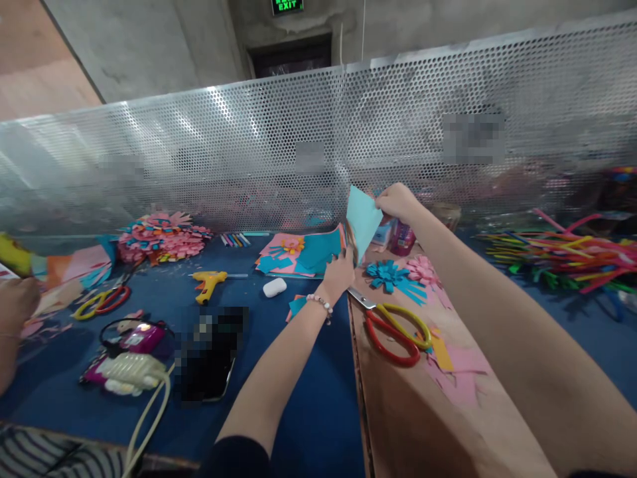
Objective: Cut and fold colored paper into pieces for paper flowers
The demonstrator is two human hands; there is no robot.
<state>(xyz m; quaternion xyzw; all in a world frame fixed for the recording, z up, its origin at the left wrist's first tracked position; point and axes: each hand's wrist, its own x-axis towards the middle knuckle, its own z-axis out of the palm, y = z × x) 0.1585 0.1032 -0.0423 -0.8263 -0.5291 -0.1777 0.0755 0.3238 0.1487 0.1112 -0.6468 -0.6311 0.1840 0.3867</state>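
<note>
A light blue paper sheet (363, 222) stands raised above the table seam, with my right hand (398, 202) pinching its upper right edge. My left hand (340, 271), with a beaded bracelet at the wrist, has its fingers closed at the sheet's lower left edge, beside a stack of pink and blue paper (318, 252). Just below that hand, scissors (398, 328) with red and yellow handles lie on the wooden strip. A blue paper flower (388, 274) and a pink paper flower (422, 269) lie under my right forearm.
To the left are a yellow glue gun (209, 284), a white case (275, 287), a phone (212, 358) and a corded power strip (134, 372). A pile of pink paper flowers (162, 239) sits behind. Pipe cleaners (572, 255) lie right. Another person's hand (17, 299) shows far left.
</note>
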